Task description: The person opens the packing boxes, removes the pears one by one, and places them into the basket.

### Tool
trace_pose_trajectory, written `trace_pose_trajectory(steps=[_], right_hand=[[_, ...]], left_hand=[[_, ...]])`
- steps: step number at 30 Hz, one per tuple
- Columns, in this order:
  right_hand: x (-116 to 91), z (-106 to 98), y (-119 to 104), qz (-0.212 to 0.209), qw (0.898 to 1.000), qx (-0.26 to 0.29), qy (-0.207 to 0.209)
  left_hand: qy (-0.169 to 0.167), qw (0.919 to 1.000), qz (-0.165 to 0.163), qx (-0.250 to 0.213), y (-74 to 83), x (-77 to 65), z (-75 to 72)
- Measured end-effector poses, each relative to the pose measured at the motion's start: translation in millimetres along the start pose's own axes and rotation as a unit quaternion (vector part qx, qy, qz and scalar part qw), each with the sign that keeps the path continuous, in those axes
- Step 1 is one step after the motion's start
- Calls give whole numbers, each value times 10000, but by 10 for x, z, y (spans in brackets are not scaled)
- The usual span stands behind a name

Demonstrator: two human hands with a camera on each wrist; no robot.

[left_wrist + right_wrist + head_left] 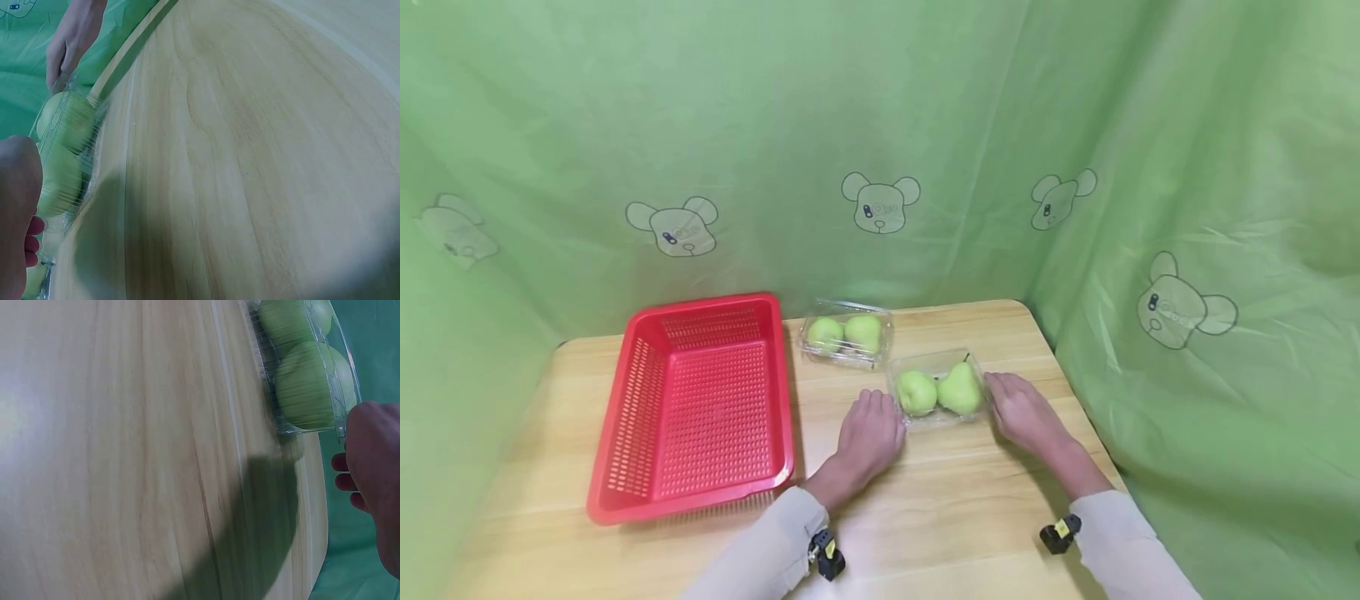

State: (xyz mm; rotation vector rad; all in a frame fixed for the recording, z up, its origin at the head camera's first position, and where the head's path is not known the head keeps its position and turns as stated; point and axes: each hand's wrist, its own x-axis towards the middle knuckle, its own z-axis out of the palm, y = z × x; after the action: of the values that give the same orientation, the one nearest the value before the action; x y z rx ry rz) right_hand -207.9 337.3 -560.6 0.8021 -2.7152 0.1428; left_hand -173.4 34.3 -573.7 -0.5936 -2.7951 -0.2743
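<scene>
Between my two hands is a clear plastic fruit box point(934, 362) with two green pears point(959, 389) inside, low over the wooden table. My left hand point(872, 429) pinches its left end, fingers curled at the lower corner. At the opposite end, my right hand point(1022, 412) pinches the box's edge; in the right wrist view the fingertips point(344, 482) curl beside that end. Both pears show through the plastic, the right one with its stem up. Just behind and to the left sits a second clear box point(844, 356) holding green fruit.
A red perforated plastic basket point(715, 417) with nothing in it stands on the left of the table point(940, 517), beyond my left hand. Green curtains point(775, 125) printed with bear heads rise behind the table and along both sides.
</scene>
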Motion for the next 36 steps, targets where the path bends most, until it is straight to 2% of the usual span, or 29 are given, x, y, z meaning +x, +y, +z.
trace_pose_trajectory(steps=[7, 14, 21, 29, 36], right_hand=[[-5, -17, -54, 31, 9999, 19, -106], [5, 8, -105, -41, 10000, 72, -30], [17, 9, -171, -101, 9998, 62, -144], [18, 26, -257, -288, 9996, -43, -38], [31, 34, -338, -226, 9995, -133, -191]], left_hand=[[281, 9995, 102, -46, -32, -73, -5], [252, 9997, 41, -43, -57, -142, -21], [247, 9997, -18, -40, -97, -223, -26], [370, 9988, 28, 335, -155, -295, -11], [335, 9976, -4, 606, -197, -354, -59]])
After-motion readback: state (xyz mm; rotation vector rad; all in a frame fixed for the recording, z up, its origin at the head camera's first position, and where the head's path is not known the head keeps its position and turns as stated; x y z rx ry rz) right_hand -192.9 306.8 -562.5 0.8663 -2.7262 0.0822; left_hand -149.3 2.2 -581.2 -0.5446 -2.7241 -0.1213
